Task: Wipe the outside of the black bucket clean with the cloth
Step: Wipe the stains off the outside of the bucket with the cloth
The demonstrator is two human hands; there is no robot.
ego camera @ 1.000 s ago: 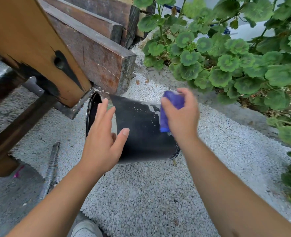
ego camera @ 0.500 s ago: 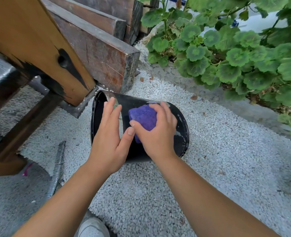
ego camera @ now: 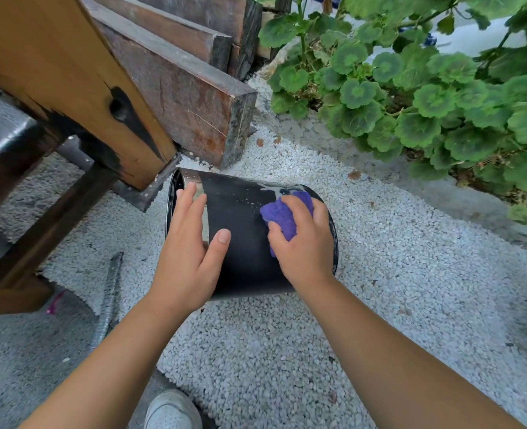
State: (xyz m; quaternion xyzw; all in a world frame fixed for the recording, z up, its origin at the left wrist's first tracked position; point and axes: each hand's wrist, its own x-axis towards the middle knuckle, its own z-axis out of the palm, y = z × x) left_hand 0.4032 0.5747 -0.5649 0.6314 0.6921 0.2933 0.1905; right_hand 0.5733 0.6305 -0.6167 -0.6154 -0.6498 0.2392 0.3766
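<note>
— Where's the bucket [ego camera: 243, 239]?

— Lying on its side on the white gravel [ego camera: 395, 274], open mouth turned toward the wooden post [ego camera: 79, 88], base toward the plants [ego camera: 426, 103].

— And the hands?

— Apart. Left hand [ego camera: 191, 255] laid flat on the wall near the rim, fingers straight, thumb spread, steadying. Right hand [ego camera: 302, 239] bunched around the purple cloth [ego camera: 282, 216], pressing it on the wall close to the base.

— Clean yet?

— Not quite. White splashes and specks left along the top near the base; underside hidden against the gravel.

— Handling?

— Probably light and stiff, with a smooth, rather glossy wall, so likely to roll or skid on loose stones under a hard rub. Best braced by a flat palm near the rim, as here, or hooked by fingers over the rim for turning. Cloth soft and squashy, easily wadded into the palm. Handle hard to make out from this angle.
</note>
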